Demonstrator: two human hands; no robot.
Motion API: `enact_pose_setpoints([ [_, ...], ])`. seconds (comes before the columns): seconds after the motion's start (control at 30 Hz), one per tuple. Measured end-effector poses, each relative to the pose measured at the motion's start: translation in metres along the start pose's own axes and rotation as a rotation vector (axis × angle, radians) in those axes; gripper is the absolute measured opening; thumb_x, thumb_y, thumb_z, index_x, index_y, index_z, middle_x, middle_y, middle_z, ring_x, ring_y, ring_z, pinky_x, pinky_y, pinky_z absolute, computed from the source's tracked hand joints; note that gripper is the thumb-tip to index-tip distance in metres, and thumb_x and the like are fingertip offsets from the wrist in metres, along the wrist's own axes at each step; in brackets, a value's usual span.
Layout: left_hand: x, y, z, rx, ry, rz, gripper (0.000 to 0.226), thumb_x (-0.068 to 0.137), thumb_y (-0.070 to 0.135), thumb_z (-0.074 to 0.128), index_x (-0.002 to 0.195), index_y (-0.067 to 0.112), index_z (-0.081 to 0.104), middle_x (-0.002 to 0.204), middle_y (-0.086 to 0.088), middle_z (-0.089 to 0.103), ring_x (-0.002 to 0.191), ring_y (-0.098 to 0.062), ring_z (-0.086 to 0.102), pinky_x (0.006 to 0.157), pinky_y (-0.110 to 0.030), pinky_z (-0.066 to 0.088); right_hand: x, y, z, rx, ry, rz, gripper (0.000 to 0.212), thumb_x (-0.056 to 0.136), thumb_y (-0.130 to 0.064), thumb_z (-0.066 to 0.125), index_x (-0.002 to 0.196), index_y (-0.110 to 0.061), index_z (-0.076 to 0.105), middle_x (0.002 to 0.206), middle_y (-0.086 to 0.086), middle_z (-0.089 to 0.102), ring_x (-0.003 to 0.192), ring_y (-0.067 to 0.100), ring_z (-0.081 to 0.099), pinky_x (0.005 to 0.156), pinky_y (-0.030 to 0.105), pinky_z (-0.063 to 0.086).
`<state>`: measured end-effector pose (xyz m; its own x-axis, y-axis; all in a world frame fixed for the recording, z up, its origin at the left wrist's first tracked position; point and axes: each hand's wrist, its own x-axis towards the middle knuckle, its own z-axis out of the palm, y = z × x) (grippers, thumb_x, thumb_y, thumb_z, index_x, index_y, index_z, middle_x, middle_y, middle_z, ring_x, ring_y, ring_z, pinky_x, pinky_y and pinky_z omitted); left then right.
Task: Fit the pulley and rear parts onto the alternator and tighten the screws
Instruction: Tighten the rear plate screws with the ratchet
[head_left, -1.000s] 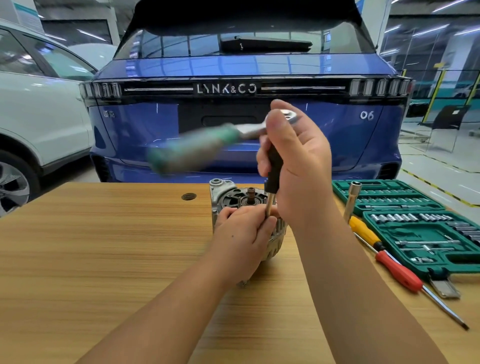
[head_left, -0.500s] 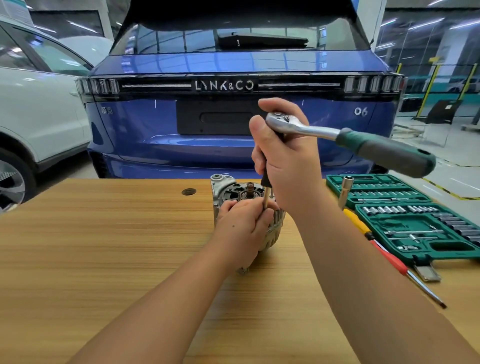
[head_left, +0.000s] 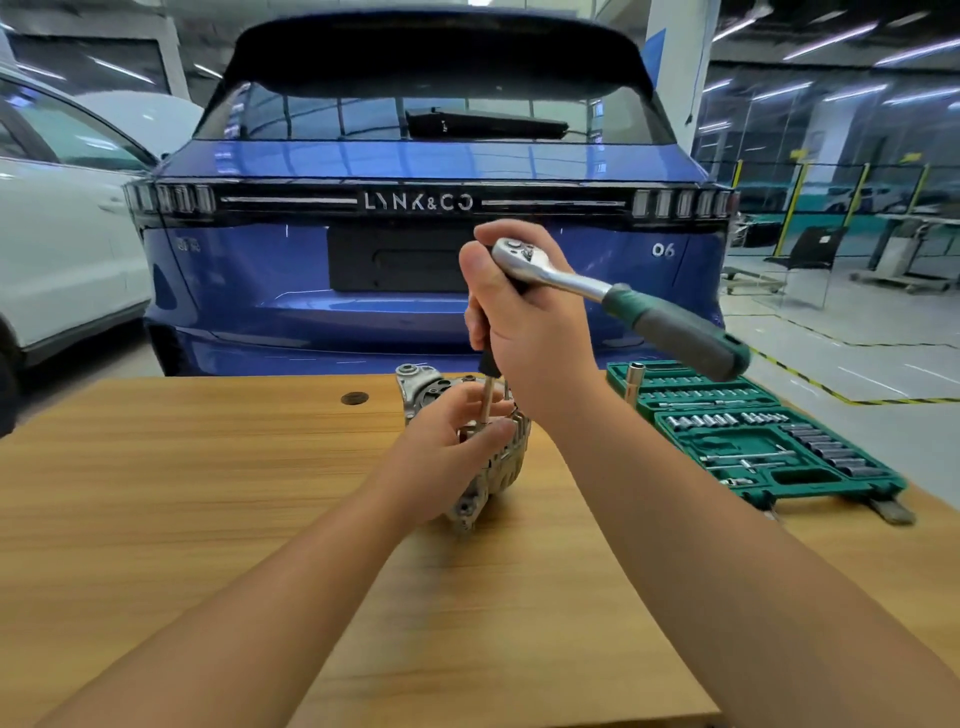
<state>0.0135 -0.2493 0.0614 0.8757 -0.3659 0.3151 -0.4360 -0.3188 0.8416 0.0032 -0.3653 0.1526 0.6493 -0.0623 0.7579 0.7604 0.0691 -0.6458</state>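
Note:
A silver alternator stands on the wooden table near its far edge. My left hand grips the alternator's housing from the near side and covers much of it. My right hand holds a ratchet wrench upright above it, fingers curled round the head and the black extension bar. The thin extension runs straight down onto the top of the alternator beside my left thumb. The green handle points to the right. The screw under the tip is hidden.
An open green socket set case lies on the table to the right, with a loose socket tube standing at its left edge. A cable hole sits left of the alternator. A blue car stands just beyond the table.
The ratchet handle swung from pointing left to pointing right a second ago, then dipped slightly lower. My left hand stays on the alternator.

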Motion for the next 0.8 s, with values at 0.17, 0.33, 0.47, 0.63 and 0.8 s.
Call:
enact_pose_setpoints([
  [0.17,-0.014,0.019,0.005,-0.243,0.046,-0.059,0.024,0.102,0.039,0.048,0.089,0.034,0.069,0.078,0.011,0.068,0.071,-0.008,0.061,0.074,-0.033,0.049,-0.021,0.003,0.005,-0.167,0.038,0.035,0.014,0.098,-0.027,0.063,0.101,-0.014,0.058,0.073,-0.007,0.058,0.065,0.01,0.057,0.062,0.027,0.052],
  [0.33,-0.043,0.005,-0.003,-0.313,-0.019,-0.147,0.025,0.091,0.04,0.053,0.067,0.033,0.058,0.064,0.008,0.045,0.058,-0.008,0.039,0.065,-0.034,0.033,-0.044,-0.001,-0.029,-0.47,-0.46,0.284,0.029,0.09,-0.041,0.06,0.116,-0.027,0.063,0.094,-0.019,0.063,0.077,0.0,0.06,0.067,0.015,0.051],
  [0.47,-0.065,-0.014,-0.005,-0.144,-0.058,-0.158,0.021,0.088,0.042,0.054,0.07,0.032,0.055,0.063,0.015,0.047,0.059,-0.006,0.04,0.068,-0.035,0.033,-0.061,-0.019,-0.06,0.16,-0.437,0.845,0.036,0.089,-0.028,0.053,0.118,-0.021,0.074,0.087,0.009,0.069,0.071,0.018,0.066,0.062,0.031,0.056],
  [0.63,-0.072,-0.013,0.002,-0.015,-0.024,-0.137,0.018,0.086,0.046,0.052,0.074,0.036,0.062,0.062,0.02,0.053,0.06,-0.001,0.045,0.067,-0.034,0.036,-0.067,-0.038,-0.066,0.161,-0.423,1.075,0.036,0.1,-0.032,0.051,0.125,-0.01,0.065,0.09,0.015,0.071,0.068,0.021,0.066,0.057,0.029,0.055],
  [0.8,-0.067,-0.011,0.008,0.055,-0.047,-0.106,0.005,0.096,0.035,0.061,0.1,0.033,0.062,0.095,-0.001,0.067,0.088,-0.022,0.06,0.078,-0.036,0.047,-0.068,-0.038,-0.075,0.182,-0.29,1.127,0.032,0.099,-0.021,0.051,0.127,-0.013,0.064,0.086,0.01,0.069,0.056,0.012,0.051,0.047,0.019,0.043],
])
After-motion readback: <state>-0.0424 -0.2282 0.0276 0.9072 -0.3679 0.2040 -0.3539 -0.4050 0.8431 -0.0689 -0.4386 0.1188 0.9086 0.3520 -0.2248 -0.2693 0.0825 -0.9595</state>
